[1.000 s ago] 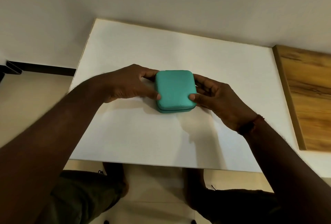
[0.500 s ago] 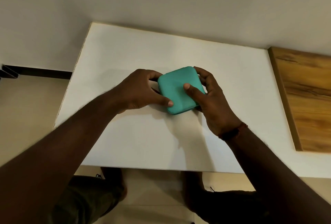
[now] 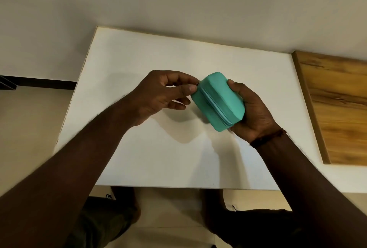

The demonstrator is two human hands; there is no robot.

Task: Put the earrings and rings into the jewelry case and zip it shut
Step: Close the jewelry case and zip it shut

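Teal jewelry case (image 3: pixel 218 101) held up on edge above the white table (image 3: pixel 158 158) — we have both hands on it.
Its zip seam faces us along the upturned side. Our right hand (image 3: pixel 255 113) grips the case from the right and beneath, thumb at its far end; our left hand (image 3: pixel 158 96), just left of it, pinches the small zip pull (image 3: pixel 197 84) at the upper-left corner — thumb against forefinger.

jewelry case (image 3: pixel 218 100) above table (image 3: pixel 158 158) middle | left hand (image 3: pixel 158 96) at its left | right hand (image 3: pixel 252 112) at its right | wooden board (image 3: pixel 337 108) beside table's right edge
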